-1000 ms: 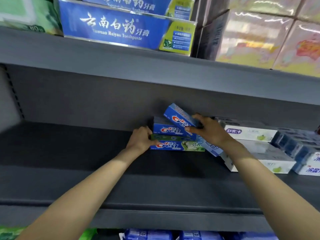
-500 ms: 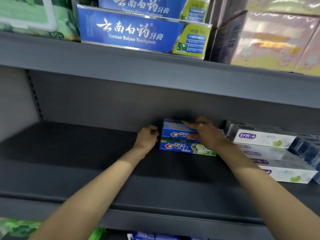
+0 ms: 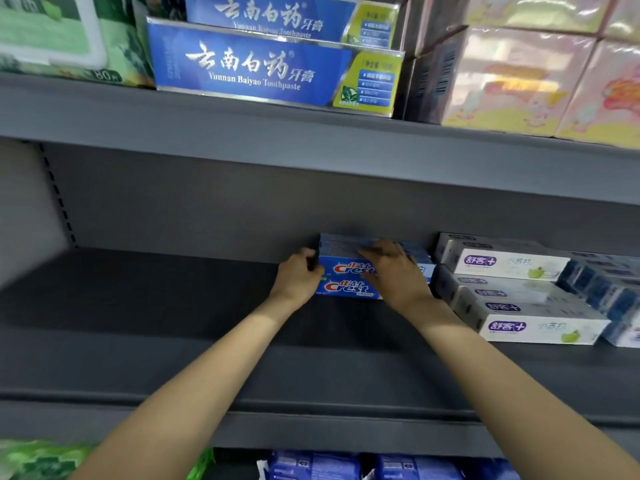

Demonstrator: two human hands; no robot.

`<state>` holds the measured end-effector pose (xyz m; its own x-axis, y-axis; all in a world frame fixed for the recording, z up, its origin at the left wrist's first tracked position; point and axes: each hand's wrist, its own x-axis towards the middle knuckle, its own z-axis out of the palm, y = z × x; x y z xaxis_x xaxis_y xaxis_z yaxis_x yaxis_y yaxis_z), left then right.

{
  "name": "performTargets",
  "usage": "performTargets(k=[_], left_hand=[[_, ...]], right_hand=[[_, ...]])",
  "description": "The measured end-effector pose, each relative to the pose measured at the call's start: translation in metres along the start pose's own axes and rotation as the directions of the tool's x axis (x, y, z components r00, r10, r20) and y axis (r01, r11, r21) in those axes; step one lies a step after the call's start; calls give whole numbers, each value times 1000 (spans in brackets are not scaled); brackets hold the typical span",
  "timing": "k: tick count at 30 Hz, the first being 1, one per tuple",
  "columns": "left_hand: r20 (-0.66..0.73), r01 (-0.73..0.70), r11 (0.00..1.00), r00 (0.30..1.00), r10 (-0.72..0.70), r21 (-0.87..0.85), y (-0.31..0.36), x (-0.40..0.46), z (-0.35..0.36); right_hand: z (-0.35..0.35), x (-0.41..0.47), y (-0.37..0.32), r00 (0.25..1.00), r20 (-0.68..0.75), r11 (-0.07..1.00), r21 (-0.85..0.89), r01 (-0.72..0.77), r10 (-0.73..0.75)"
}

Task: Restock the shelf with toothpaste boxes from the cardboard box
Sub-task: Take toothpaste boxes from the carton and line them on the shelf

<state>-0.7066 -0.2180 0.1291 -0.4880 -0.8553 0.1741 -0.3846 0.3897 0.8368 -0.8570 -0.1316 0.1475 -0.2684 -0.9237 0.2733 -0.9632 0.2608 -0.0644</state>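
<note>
squaring the stacked blue crest toothpaste boxes (image 3: 346, 278): left hand (image 3: 298, 278) curled on left end, right hand (image 3: 394, 275) flat on top; best pushed flush against far wall.

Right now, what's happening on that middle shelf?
A person is squaring up a small stack of blue Crest toothpaste boxes at the back of the grey shelf. The left hand steadies the stack's left end, while the right hand lies over the top box. White toothpaste boxes are stacked just to the right. The cardboard box is out of view.
</note>
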Motion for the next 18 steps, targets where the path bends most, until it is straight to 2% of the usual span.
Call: performTargets(k=[3,5,7,11,14,18], left_hand=[[-37,-68,972,996,79,226,2,-13,-5],[-55,-117,887,986,158,446,8,-26,-10],[-52,-148,801,975,217,580,16,-43,-13],[-84,-175,764,954,287,622,26,-93,-21],[-108,-217,782,934,340,585,21,-144,-30],[-120,-196,829,947,299,524,3,-208,-48]], right_hand=[[0,-17,-7,997,-70,996,88,34,-28],[-2,-30,-12,995,-95,986,162,39,-24],[-8,-44,-19,996,-86,969,245,9,12],[-21,-81,-42,995,-99,939,342,33,1],[-25,-119,-68,995,-88,909,410,75,-42],[-22,-167,-109,996,-36,876,474,86,-79]])
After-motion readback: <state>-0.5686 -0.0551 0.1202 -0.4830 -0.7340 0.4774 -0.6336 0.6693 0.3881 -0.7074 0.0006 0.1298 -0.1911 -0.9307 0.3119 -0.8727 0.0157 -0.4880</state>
